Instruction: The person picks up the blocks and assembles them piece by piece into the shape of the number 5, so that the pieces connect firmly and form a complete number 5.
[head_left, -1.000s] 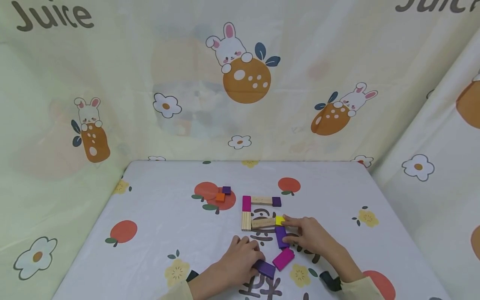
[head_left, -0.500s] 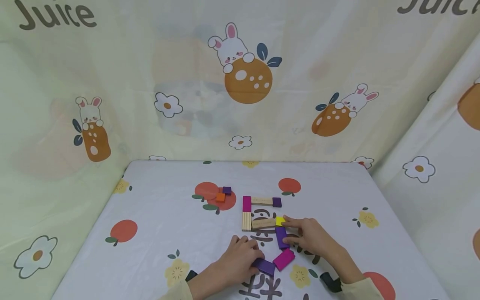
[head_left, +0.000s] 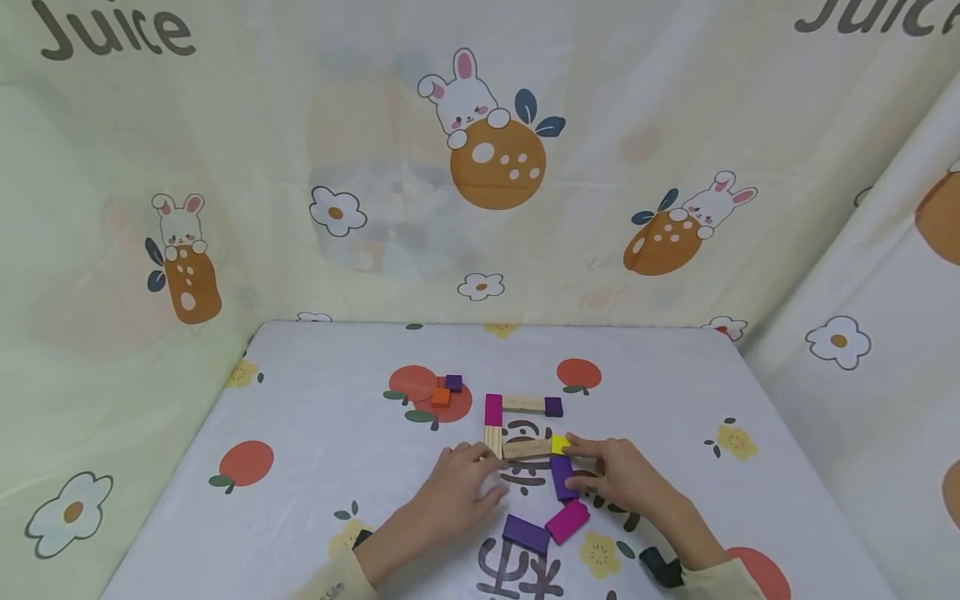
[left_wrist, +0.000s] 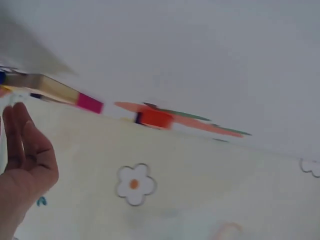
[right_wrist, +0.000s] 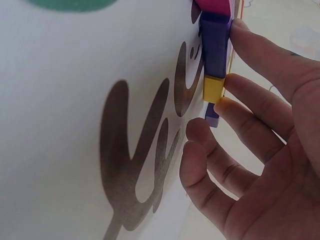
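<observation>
My right hand (head_left: 622, 475) touches the row of blocks from its right side. Its index fingertip is at the yellow block (head_left: 559, 445) and its thumb at the purple block (head_left: 564, 478) below. In the right wrist view the thumb presses the purple block (right_wrist: 216, 45), two fingertips meet the yellow block (right_wrist: 214, 89), and the other fingers bend loosely. My left hand (head_left: 453, 487) hovers with nothing held, fingertips overlapping the striped wooden block (head_left: 492, 440). Another purple block (head_left: 527, 534) lies tilted near a magenta block (head_left: 567, 522).
A magenta block (head_left: 493, 409), a plain wooden block (head_left: 523, 405) and a dark purple cube (head_left: 553, 407) form the far row. Another wooden block (head_left: 527, 450) joins the yellow one. An orange cube (head_left: 440, 397) and a small purple cube (head_left: 453, 382) lie farther left.
My left hand has let go of the near purple block and moved away and up-left toward the striped wooden block. The right hand stays in place.
</observation>
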